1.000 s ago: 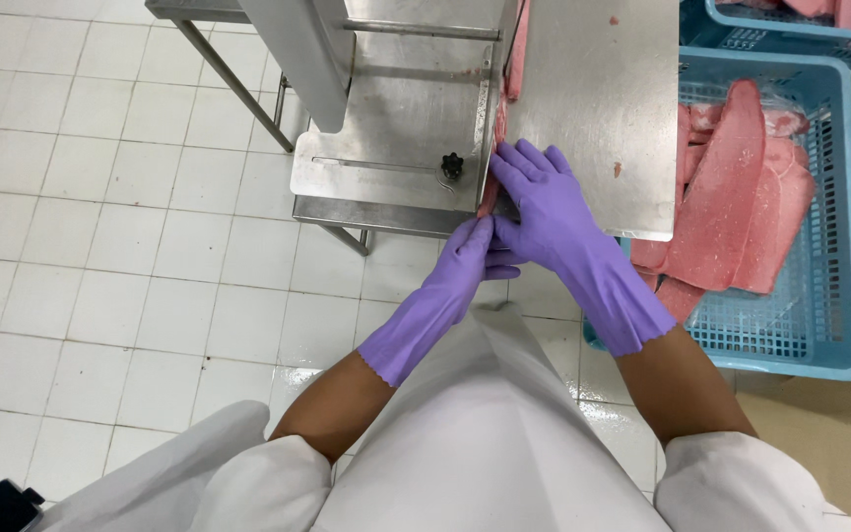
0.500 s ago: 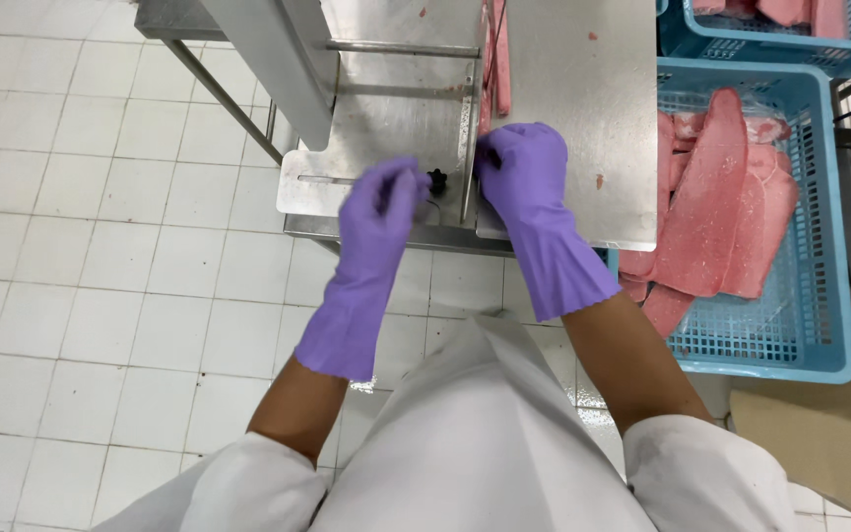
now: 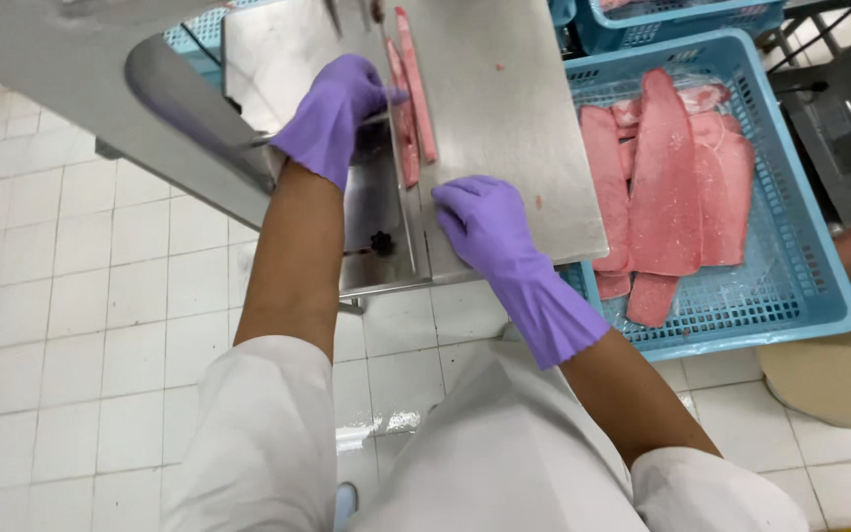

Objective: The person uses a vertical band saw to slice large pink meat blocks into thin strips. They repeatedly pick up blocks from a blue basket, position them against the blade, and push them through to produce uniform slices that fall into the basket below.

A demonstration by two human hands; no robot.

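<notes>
The steel table (image 3: pixel 534 128) ends at its near edge just behind the right hand (image 3: pixel 485 222), and its right edge runs close along the blue basket (image 3: pixel 800 296), with almost no gap between them. On the left side, a narrow slot divides the table from a lower steel plate (image 3: pixel 376 227), and after it there is only white tiled floor (image 3: pixel 81 325), wide and open.

The basket holds several flat pink fish slabs (image 3: pixel 667 177). A second blue basket (image 3: pixel 682 20) stands further behind. A big grey steel housing (image 3: pixel 120 69) slants over the left part and covers the space above the left forearm.

The thin pink strips (image 3: pixel 414 89) lie on the table beside the slot, two long pieces side by side. Their long axis goes away from the person, nearly parallel to the slot.

The left hand (image 3: pixel 332 113), in a purple glove, has the fingers curled, and the fingertips press on the left strip from the side. The right hand, also gloved, lies flat on the steel with the fingers together, just near the close ends of the strips but not touching them.
</notes>
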